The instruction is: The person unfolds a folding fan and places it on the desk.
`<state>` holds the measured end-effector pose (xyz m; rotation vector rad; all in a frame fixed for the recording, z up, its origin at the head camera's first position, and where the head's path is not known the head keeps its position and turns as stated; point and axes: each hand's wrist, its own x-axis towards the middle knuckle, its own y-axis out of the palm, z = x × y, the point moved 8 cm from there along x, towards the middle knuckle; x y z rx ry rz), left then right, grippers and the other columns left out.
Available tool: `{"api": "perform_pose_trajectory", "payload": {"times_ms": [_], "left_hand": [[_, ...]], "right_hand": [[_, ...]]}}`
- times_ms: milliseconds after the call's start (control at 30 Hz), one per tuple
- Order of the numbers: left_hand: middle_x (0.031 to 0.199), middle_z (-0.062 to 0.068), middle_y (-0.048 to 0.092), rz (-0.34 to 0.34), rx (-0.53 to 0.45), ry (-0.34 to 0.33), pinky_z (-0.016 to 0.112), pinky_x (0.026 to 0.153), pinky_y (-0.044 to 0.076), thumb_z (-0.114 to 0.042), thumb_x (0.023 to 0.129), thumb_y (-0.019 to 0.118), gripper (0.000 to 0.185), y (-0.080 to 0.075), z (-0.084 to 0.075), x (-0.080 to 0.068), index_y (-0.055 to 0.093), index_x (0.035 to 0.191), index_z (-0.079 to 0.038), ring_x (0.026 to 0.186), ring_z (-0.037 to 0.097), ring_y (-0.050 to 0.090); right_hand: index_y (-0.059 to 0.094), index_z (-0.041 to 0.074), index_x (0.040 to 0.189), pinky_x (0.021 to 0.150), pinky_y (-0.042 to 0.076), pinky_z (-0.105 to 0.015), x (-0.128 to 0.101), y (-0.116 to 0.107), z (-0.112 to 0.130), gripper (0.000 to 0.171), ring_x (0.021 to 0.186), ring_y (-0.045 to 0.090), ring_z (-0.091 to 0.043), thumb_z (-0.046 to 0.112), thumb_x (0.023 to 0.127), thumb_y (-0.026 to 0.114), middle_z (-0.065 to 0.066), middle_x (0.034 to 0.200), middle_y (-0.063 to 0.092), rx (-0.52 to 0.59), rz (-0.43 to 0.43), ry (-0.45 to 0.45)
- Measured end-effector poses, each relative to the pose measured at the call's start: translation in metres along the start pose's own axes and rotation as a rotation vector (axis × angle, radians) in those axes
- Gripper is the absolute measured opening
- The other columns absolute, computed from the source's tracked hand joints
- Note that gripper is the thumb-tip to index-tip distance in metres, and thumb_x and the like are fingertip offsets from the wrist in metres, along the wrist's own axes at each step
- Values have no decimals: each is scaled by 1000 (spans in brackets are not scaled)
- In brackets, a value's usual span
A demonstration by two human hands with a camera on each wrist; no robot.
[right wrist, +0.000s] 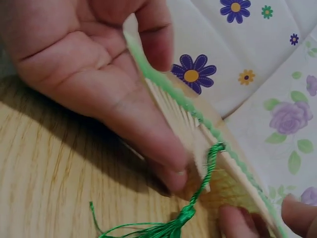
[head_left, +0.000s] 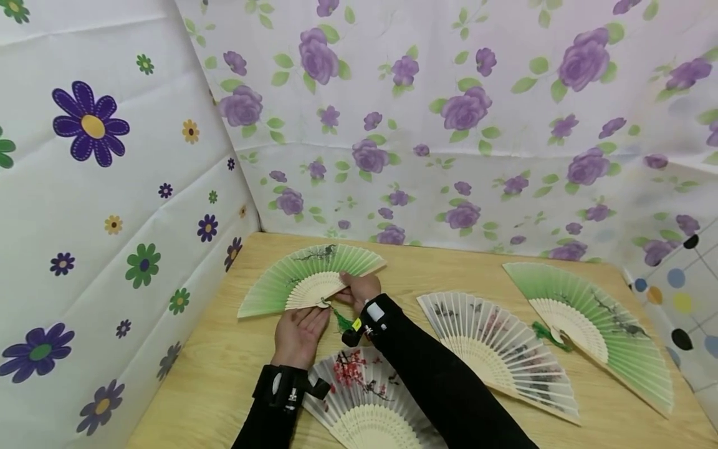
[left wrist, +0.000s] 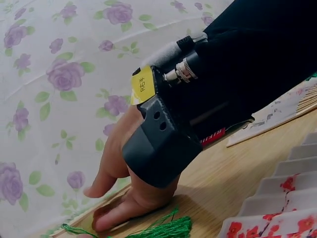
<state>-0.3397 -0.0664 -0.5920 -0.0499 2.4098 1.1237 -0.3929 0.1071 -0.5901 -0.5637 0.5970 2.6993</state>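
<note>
An open green paper fan (head_left: 305, 274) lies at the back left of the wooden table (head_left: 224, 374). My right hand (head_left: 359, 290) grips it at the right end near the pivot. In the right wrist view the fan's edge (right wrist: 173, 109) runs across that hand's palm (right wrist: 74, 54), with the thumb along the ribs and a finger curled behind. My left hand (head_left: 300, 330) lies palm up with straight fingers, its fingertips (right wrist: 233, 220) touching the fan by the pivot. A green tassel (head_left: 342, 321) (right wrist: 173, 228) (left wrist: 163, 229) hangs from the pivot onto the table.
A white fan with red blossoms (head_left: 364, 399) (left wrist: 277, 208) lies under my forearms. A white fan with a grey painting (head_left: 499, 349) and a second green fan (head_left: 600, 324) lie spread open to the right. Flowered sheets wall in the table at the left and back.
</note>
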Motion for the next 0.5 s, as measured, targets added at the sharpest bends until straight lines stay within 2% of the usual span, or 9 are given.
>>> {"api": "perform_pose_trajectory", "payload": {"times_ms": [67,167,267,300,333,367,400,433,500], "left_hand": [[186,33,15,3,-8,-16,41,143,37,-24,124,20,63,0,0,0,11,179,6,177,44,23],[189,30,9,11,-51,-50,40,144,35,-25,125,20,63,-1,2,0,7,180,3,179,41,19],[190,28,6,17,-78,-66,40,144,34,-26,125,18,64,-4,4,0,3,181,1,179,40,16],[190,28,6,19,-84,-68,40,144,33,-25,125,17,63,-4,4,0,3,181,1,179,40,16],[190,29,6,20,-87,-68,40,145,33,-25,125,17,63,-6,4,0,2,181,1,179,40,16],[190,29,5,18,-86,-66,40,145,32,-25,125,17,63,-7,4,0,1,181,1,180,40,15],[190,29,4,19,-81,-61,41,145,31,-24,125,17,63,-8,4,-1,-1,181,1,180,41,14],[190,30,3,14,-77,-54,41,146,31,-23,125,17,64,-10,3,-2,-2,181,1,180,41,14],[189,31,3,3,-43,-28,42,146,30,-21,124,19,64,-12,1,-6,-3,180,1,180,42,13]], "right_hand": [[59,-9,154,104,70,-46,-4,-1,3,42,116,83,-40,10,118,65,-35,138,74,29,-4,1],[45,-8,166,115,65,-51,-17,-5,14,55,145,67,-50,15,119,62,-41,160,57,49,-25,13],[36,-6,173,124,59,-53,-29,-11,25,62,154,57,-52,20,121,59,-42,167,47,37,-26,48],[35,-6,173,123,59,-51,-34,-13,28,61,148,62,-50,21,122,57,-41,160,53,33,-20,61],[36,-4,172,117,60,-47,-36,-17,30,59,133,68,-44,21,123,56,-38,146,59,32,-11,69],[36,-2,172,107,58,-43,-38,-22,32,57,116,69,-37,21,123,54,-32,131,63,27,-1,76],[38,0,169,94,51,-41,-39,-28,33,53,98,64,-30,20,122,54,-24,112,61,25,9,84],[40,2,165,86,43,-42,-39,-35,34,48,85,54,-25,19,122,54,-16,97,54,25,21,86],[44,-2,159,79,35,-42,-39,-53,38,45,76,37,-19,16,119,55,-6,87,41,-36,28,31]]}}
